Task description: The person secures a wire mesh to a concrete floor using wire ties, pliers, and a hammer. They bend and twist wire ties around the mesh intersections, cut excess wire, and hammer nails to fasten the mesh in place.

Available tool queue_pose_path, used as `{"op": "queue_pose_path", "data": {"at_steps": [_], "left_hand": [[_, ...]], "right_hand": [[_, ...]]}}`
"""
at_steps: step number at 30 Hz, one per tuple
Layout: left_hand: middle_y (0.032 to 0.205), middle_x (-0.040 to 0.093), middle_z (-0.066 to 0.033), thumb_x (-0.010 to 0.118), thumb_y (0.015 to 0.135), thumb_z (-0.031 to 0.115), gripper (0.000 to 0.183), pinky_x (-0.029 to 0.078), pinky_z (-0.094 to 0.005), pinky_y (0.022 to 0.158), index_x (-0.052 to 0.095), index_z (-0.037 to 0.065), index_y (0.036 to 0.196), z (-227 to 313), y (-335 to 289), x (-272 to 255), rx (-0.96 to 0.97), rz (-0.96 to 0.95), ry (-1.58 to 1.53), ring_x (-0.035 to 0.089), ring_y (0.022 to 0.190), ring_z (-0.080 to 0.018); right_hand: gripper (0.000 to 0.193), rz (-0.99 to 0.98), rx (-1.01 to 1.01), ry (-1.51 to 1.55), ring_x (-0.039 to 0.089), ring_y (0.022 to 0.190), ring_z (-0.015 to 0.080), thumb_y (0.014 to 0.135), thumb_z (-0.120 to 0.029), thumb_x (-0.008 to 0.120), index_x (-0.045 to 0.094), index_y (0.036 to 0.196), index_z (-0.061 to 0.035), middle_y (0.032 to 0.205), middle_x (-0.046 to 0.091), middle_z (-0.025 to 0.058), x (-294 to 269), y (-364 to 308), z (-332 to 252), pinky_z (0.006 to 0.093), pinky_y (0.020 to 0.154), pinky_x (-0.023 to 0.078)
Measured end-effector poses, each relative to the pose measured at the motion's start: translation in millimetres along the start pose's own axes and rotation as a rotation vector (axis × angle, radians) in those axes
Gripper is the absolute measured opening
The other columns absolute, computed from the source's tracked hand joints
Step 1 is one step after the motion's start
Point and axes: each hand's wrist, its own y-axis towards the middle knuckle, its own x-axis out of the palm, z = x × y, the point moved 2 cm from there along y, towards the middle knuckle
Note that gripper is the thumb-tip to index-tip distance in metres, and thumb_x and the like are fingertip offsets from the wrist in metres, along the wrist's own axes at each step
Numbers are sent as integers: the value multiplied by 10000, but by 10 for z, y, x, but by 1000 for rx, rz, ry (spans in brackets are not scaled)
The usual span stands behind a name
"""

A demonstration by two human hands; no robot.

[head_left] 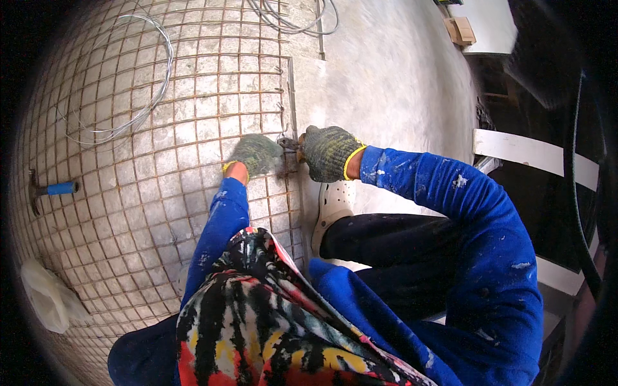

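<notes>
A rusty wire mesh (219, 90) lies over the concrete on the left, with short bent wire ends along its right edge. At that edge my left hand (256, 154), in a grey-and-yellow knit glove, is closed, slightly blurred; whatever its fingers hold is hidden. Just right of it, my gloved right hand (329, 153) grips a pair of pliers (290, 144) with orange-brown handles. The jaws of the pliers point left, right beside my left fingers at the mesh border. Whether they bite on a wire cannot be made out.
A loose coil of thin wire (168, 71) rests on the mesh, and a grey cable loop (290, 29) lies at the top. Far left are a hammer (59, 188) with a blue grip and a translucent plastic bag (48, 296). My shoe (336, 199) stands beside the mesh edge. White boards (534, 151) stand at right.
</notes>
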Motion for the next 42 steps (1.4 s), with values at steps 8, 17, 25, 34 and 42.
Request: {"op": "queue_pose_path", "data": {"at_steps": [8,17,25,34,42], "left_hand": [[885,753,-148,656,863,332,242,559,-490,726,771,157,984,100,12,-32,168,148,33,720,793,-367],[1077,774,-124,711,946,240,309,617,-378,786,737,99,1220,-41,-212,-251,-366,-24,-1370,751,909,-250],[1061,779,-126,672,956,295,272,621,-408,750,766,88,1105,-139,-212,-276,-528,-63,-1636,749,854,-277],[1257,731,-73,593,928,448,392,538,-424,981,765,186,1164,-238,179,79,-79,-57,46,696,1125,-306],[1276,721,-81,557,945,441,398,529,-432,1004,767,193,1175,-203,241,36,-34,-137,138,684,1151,-328]], "right_hand": [[384,-24,-32,48,691,976,388,736,-275,773,742,1082,-109,1119,646,211,16,-52,-11,487,835,575],[584,-249,-46,351,703,991,380,721,-453,850,736,1172,-100,1075,717,183,-144,-132,167,457,835,574],[702,-150,-100,288,695,1029,399,702,-522,858,714,1247,-103,1115,706,235,31,-160,183,462,904,559],[603,-409,-39,1051,600,777,119,871,-592,768,722,1216,-99,871,675,-11,210,-172,185,306,715,505],[545,-228,-398,1277,621,977,95,986,-457,688,646,1373,-75,1189,678,20,603,-123,378,244,769,528]]}}
